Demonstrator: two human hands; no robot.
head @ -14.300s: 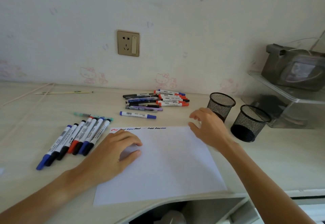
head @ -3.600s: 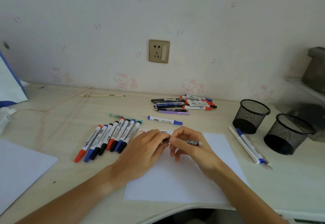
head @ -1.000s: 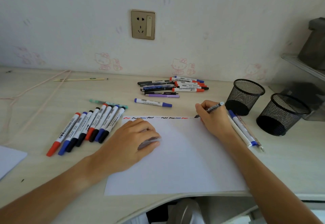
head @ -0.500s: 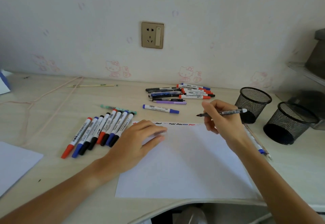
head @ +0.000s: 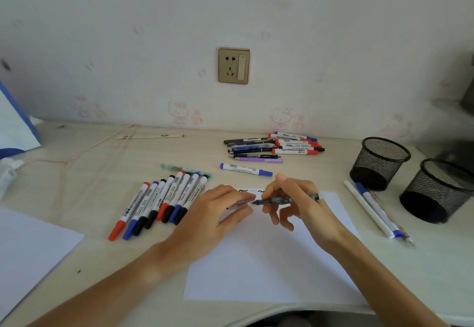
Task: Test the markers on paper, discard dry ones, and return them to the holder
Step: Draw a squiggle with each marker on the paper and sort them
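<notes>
Pale wooden desk (head: 84,162) against a white wall with faint pink cartoon stickers; brass-coloured socket plate (head: 234,65) at upper centre of frame.

Far left edge: blue-and-white bag (head: 12,126), partly cut off. Lower left: corner of a second white sheet (head: 28,252). Pinkish cord (head: 77,157) running across the desk from the left toward the wall, thin stick (head: 148,136) near its far end.

Left of centre: row of capped markers (head: 164,201), side by side and touching, caps red, blue and black, slanted toward lower left. Teal pen (head: 186,169) lying crosswise behind the row's upper ends.

Centre: white test paper (head: 269,265) with coloured squiggles (head: 252,190) along its upper edge. Left hand (head: 213,220) over the paper's upper left corner, fingers curled, pinching what appears to be a pen cap (head: 239,202); detail blurred. Right hand (head: 300,205) just beside it, fingers clasped round a dark pen (head: 279,200), held level above the paper, tip pointing left at the left fingertips.

Behind the hands: single blue-capped marker (head: 245,169) lying alone; farther back, loose pile of markers and pens (head: 274,147) near the wall.

Right of centre: three pens (head: 377,211) lying together on the desk, just right of the paper. Far right: two black mesh holders (head: 379,162), upright, close together, nearer one (head: 436,190) partly cut by the frame edge. Contents not discernible.
</notes>
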